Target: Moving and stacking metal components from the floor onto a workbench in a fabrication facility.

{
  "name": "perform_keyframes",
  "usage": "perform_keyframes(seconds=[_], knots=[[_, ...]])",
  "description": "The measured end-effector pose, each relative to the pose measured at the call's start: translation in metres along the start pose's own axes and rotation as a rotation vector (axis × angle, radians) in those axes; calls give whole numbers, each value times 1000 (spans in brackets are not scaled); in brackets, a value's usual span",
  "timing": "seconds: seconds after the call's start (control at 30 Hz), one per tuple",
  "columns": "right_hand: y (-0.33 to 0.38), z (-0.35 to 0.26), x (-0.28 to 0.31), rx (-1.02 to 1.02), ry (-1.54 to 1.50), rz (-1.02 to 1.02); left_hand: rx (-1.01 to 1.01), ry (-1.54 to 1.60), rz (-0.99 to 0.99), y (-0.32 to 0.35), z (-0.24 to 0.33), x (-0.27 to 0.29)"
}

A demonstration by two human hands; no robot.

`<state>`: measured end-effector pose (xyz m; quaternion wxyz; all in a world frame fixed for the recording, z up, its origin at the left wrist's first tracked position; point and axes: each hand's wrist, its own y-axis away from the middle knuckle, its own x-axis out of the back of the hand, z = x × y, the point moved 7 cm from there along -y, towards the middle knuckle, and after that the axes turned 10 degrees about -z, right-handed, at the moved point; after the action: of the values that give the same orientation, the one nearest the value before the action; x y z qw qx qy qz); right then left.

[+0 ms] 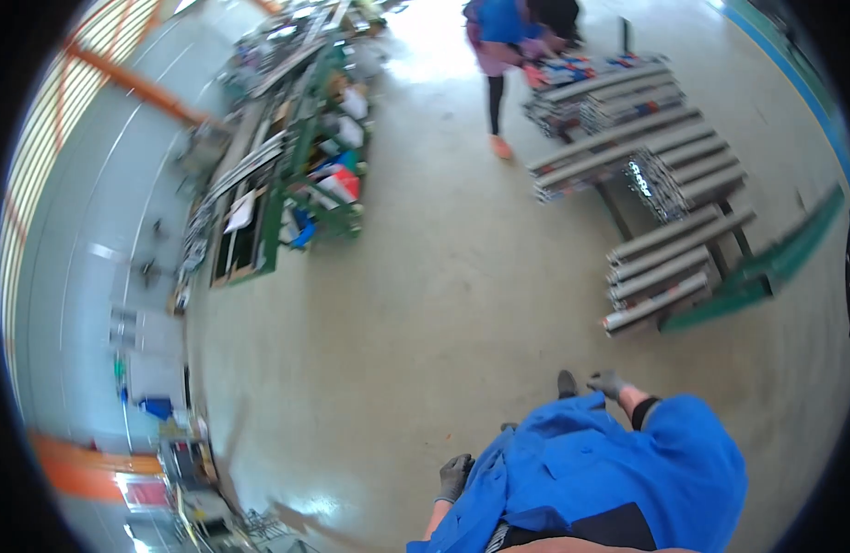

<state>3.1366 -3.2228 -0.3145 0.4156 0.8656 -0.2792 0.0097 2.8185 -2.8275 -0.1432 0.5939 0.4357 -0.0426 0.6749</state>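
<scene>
Both of my hands wear grey gloves and hang beside my blue work coat. My left hand is low at the coat's left edge, its fingers curled in, and I see nothing in it. On the other side, my right hand is held a little forward of the coat, with fingers loosely bent and apart. No object shows in it. One dark shoe shows on the floor close to the right hand. Neither hand touches anything besides, possibly, the coat.
Ahead on the right, stacked grey metal profiles lie on racks beside a slanted green panel. Another person stands at the far stack. A green workbench with cluttered shelves stands ahead on the left. Cabinets line the left wall.
</scene>
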Motion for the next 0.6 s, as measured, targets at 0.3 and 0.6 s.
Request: perform_keyframes(seconds=[0.3, 0.6], knots=[[-29, -46, -6, -148, -299, -161, 604, 958, 143, 36, -31, 1], [-66, -113, -41, -168, -236, -234, 704, 1074, 223, 64, -107, 25]])
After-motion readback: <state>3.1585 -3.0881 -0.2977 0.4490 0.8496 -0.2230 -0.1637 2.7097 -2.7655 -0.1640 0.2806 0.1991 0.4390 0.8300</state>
